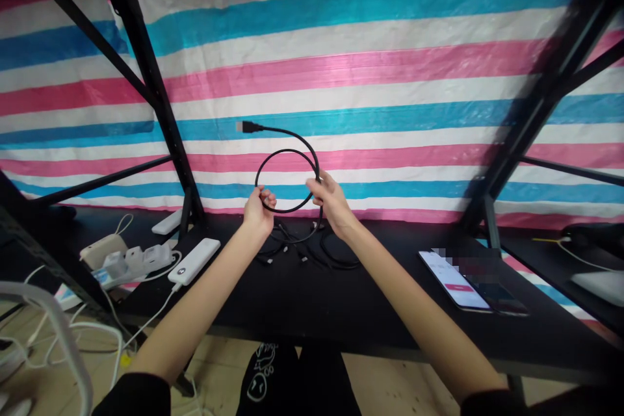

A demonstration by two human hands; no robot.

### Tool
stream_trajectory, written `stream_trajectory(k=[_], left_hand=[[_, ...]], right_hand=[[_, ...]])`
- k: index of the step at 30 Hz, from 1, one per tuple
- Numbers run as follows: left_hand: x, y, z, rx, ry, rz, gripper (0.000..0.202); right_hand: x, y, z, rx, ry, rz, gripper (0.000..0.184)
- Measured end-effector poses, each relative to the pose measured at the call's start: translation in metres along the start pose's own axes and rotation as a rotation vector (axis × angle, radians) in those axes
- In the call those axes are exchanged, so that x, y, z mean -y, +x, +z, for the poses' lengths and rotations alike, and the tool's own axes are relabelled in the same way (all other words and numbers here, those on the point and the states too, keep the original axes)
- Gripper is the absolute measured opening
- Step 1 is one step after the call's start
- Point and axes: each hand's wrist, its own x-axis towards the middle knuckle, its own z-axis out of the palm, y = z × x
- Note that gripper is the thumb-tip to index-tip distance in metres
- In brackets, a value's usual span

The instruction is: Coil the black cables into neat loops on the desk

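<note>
A black cable [287, 156] is wound into a loop and held up above the black table [341, 312]. My left hand [258, 207] pinches the loop's lower left side. My right hand [329, 198] grips its right side, fingers closed on it. One plug end [244, 127] sticks out to the upper left of the loop. The rest of the cable hangs down to a tangle of several black cables [307, 248] lying on the table right under my hands.
A white power bank [194, 261] and a power strip with white chargers [129, 261] lie at the left. Two phones [470, 281] rest at the right. Black rack posts [160, 104] rise on both sides before a striped tarp [380, 58]. A white chair [53, 331] stands lower left.
</note>
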Motion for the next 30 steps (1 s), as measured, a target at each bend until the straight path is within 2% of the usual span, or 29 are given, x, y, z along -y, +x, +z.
stream_trajectory(k=[2, 4, 7, 8, 10, 12, 13, 14, 16, 17, 19, 21, 23, 26, 28, 30], left_hand=[[0.009, -0.008, -0.003, -0.005, 0.028, 0.025, 0.026], [0.017, -0.017, -0.011, 0.029, 0.082, 0.008, 0.02], [0.022, -0.025, -0.029, 0.197, 0.373, -0.022, 0.011], [0.022, -0.026, -0.036, 0.223, 0.489, -0.013, 0.019], [0.018, -0.025, -0.048, 0.141, 0.641, 0.066, 0.038], [0.009, -0.025, -0.053, -0.02, 0.678, 0.271, 0.05], [0.003, -0.026, -0.053, -0.061, 0.704, 0.431, 0.056], [-0.004, -0.028, -0.051, -0.051, 0.748, 0.607, 0.061], [-0.019, -0.034, -0.041, 0.116, 0.89, 0.872, 0.065], [-0.025, -0.037, -0.034, 0.249, 0.97, 0.916, 0.063], [-0.032, -0.043, -0.021, 0.503, 1.082, 0.845, 0.057], [-0.033, -0.046, -0.01, 0.594, 1.083, 0.705, 0.041], [-0.03, -0.047, -0.002, 0.587, 0.984, 0.548, 0.027], [-0.027, -0.046, 0.004, 0.632, 0.777, 0.321, 0.041], [-0.031, -0.045, 0.007, 0.615, 0.632, 0.265, 0.042], [-0.039, -0.044, 0.011, 0.522, 0.493, 0.256, 0.046]], right_hand=[[-0.005, 0.003, 0.002, -0.082, -0.117, -0.077, 0.054], [-0.008, 0.006, 0.0, -0.121, -0.135, -0.111, 0.045], [-0.004, 0.007, -0.01, -0.108, -0.088, -0.068, 0.041], [0.0, 0.007, -0.013, -0.086, -0.093, -0.055, 0.041], [0.01, 0.004, -0.02, -0.015, -0.134, -0.041, 0.04], [0.023, 0.0, -0.023, 0.078, -0.197, -0.032, 0.037], [0.03, -0.001, -0.024, 0.119, -0.229, -0.031, 0.035], [0.036, -0.003, -0.024, 0.152, -0.261, -0.036, 0.033], [0.048, -0.005, -0.022, 0.203, -0.33, -0.072, 0.027], [0.053, -0.006, -0.02, 0.228, -0.359, -0.095, 0.026], [0.061, -0.008, -0.017, 0.288, -0.404, -0.13, 0.024], [0.066, -0.01, -0.014, 0.331, -0.424, -0.16, 0.023], [0.068, -0.011, -0.012, 0.338, -0.409, -0.175, 0.021], [0.065, -0.011, -0.011, 0.298, -0.365, -0.163, 0.022], [0.06, -0.01, -0.014, 0.283, -0.383, -0.142, 0.027], [0.052, -0.01, -0.02, 0.312, -0.468, -0.099, 0.031]])
